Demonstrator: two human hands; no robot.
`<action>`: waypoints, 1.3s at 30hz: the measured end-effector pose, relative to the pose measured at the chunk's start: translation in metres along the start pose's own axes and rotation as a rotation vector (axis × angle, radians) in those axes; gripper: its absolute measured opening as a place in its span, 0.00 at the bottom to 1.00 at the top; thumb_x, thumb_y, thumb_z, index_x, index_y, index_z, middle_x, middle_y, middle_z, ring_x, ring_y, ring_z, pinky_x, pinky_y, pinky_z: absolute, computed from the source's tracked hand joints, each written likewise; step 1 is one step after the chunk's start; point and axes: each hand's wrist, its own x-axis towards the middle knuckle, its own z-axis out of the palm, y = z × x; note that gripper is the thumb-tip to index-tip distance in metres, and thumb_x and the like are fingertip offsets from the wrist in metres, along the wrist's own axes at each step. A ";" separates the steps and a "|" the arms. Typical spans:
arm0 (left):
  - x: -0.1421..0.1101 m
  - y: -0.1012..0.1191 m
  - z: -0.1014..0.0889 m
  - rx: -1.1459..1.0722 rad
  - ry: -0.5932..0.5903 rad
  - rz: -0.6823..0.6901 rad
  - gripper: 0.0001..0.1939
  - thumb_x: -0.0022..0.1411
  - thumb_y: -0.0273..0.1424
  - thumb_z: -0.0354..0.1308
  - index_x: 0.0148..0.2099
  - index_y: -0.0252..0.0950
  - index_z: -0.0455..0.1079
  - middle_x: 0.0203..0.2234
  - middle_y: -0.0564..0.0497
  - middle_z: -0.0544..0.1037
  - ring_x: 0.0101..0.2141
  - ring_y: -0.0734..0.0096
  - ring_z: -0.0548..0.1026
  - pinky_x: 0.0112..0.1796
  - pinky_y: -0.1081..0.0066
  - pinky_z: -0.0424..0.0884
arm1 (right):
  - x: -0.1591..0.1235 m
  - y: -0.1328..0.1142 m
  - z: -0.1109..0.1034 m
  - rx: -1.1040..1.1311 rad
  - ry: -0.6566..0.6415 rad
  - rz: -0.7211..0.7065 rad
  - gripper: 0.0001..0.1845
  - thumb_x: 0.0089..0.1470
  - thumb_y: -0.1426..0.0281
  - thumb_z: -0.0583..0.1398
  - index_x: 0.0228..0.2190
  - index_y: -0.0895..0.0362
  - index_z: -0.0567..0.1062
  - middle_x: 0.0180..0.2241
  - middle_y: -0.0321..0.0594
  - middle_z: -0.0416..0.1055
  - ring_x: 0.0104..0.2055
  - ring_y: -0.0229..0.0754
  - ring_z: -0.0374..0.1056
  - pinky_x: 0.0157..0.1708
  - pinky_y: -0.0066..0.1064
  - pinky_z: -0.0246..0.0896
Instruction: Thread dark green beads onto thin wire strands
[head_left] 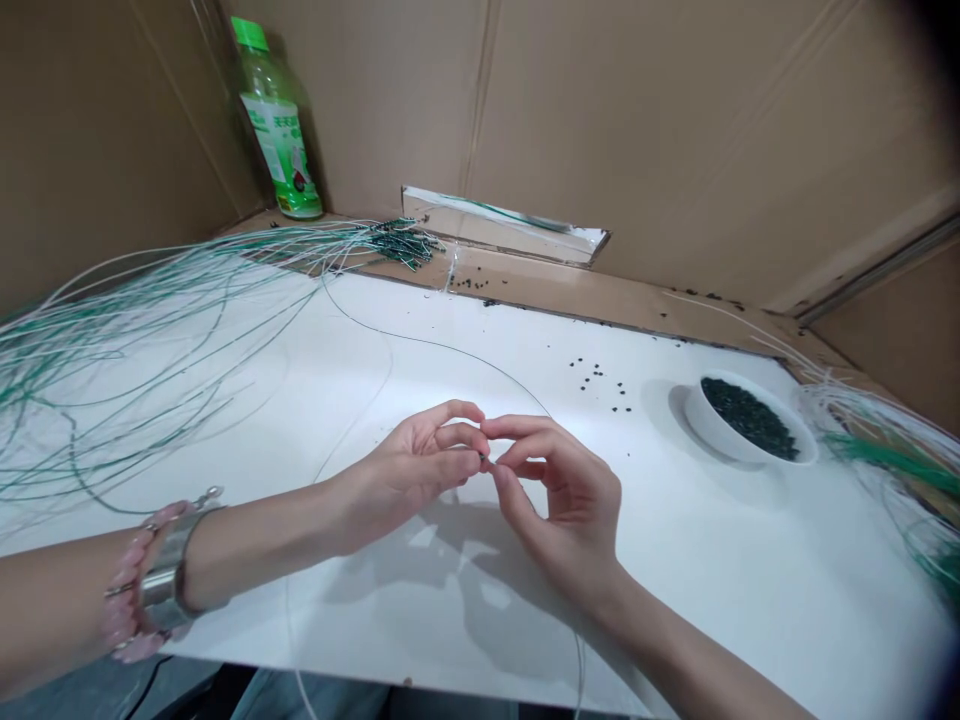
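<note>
Over the middle of the white board, my left hand [412,460] and my right hand [574,490] meet fingertip to fingertip. A tiny dark bead [482,457] shows at the pinched thumb and fingers of my left hand. My right thumb and index finger are closed right beside it; what lies between them is too small to tell. One thin green wire [450,346] curves from the back left to behind my right hand. Pale strands [300,690] hang over the front edge below.
At the right stands a white bowl [701,425] of dark beads [750,415], with loose beads [596,373] scattered left of it. Bundled green and white wires [187,290] spread across the left; more wires [892,450] lie far right. A green bottle [281,150] leans against the cardboard wall [600,120].
</note>
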 end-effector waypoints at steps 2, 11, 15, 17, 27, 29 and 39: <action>0.000 0.000 0.000 -0.014 -0.015 -0.003 0.19 0.49 0.32 0.69 0.42 0.38 0.66 0.28 0.59 0.72 0.29 0.82 0.68 0.33 0.78 0.59 | 0.000 -0.001 0.000 -0.009 -0.006 -0.009 0.08 0.48 0.81 0.60 0.27 0.55 0.71 0.39 0.38 0.74 0.42 0.36 0.71 0.34 0.24 0.73; 0.000 0.001 0.000 0.028 0.014 -0.014 0.19 0.47 0.32 0.70 0.40 0.39 0.67 0.27 0.60 0.72 0.29 0.81 0.71 0.34 0.77 0.61 | 0.000 -0.002 0.001 -0.018 -0.027 0.028 0.08 0.49 0.80 0.60 0.27 0.55 0.71 0.39 0.37 0.74 0.41 0.36 0.71 0.33 0.25 0.74; 0.000 0.001 -0.001 0.070 0.024 -0.004 0.18 0.48 0.32 0.70 0.40 0.39 0.67 0.27 0.61 0.73 0.28 0.83 0.70 0.34 0.78 0.60 | 0.000 -0.002 0.000 -0.049 -0.031 0.021 0.08 0.48 0.80 0.60 0.26 0.55 0.71 0.39 0.37 0.74 0.41 0.36 0.72 0.31 0.25 0.74; 0.000 0.001 -0.001 0.091 0.037 -0.006 0.18 0.48 0.32 0.70 0.40 0.39 0.67 0.27 0.61 0.73 0.28 0.84 0.70 0.33 0.78 0.60 | 0.001 -0.003 0.000 -0.066 -0.034 0.010 0.08 0.48 0.80 0.60 0.26 0.55 0.71 0.38 0.38 0.74 0.40 0.36 0.72 0.30 0.25 0.73; 0.001 0.000 -0.004 0.207 0.070 0.026 0.15 0.50 0.32 0.68 0.37 0.38 0.66 0.26 0.59 0.75 0.31 0.78 0.72 0.37 0.74 0.61 | 0.002 -0.002 0.000 -0.110 -0.040 -0.022 0.06 0.49 0.79 0.60 0.27 0.56 0.71 0.36 0.39 0.75 0.38 0.36 0.72 0.30 0.26 0.73; 0.001 0.000 -0.004 0.192 0.094 0.020 0.16 0.49 0.33 0.69 0.37 0.38 0.66 0.26 0.59 0.76 0.32 0.76 0.73 0.38 0.73 0.61 | 0.003 -0.002 0.000 -0.071 -0.029 0.047 0.05 0.50 0.77 0.60 0.27 0.55 0.72 0.36 0.38 0.75 0.39 0.36 0.72 0.29 0.25 0.73; 0.001 0.002 0.001 0.264 0.100 0.119 0.08 0.53 0.29 0.65 0.34 0.37 0.69 0.29 0.55 0.79 0.31 0.77 0.75 0.36 0.74 0.64 | 0.005 -0.001 -0.002 0.055 -0.004 0.253 0.04 0.51 0.74 0.61 0.26 0.54 0.73 0.36 0.37 0.75 0.42 0.36 0.72 0.28 0.21 0.72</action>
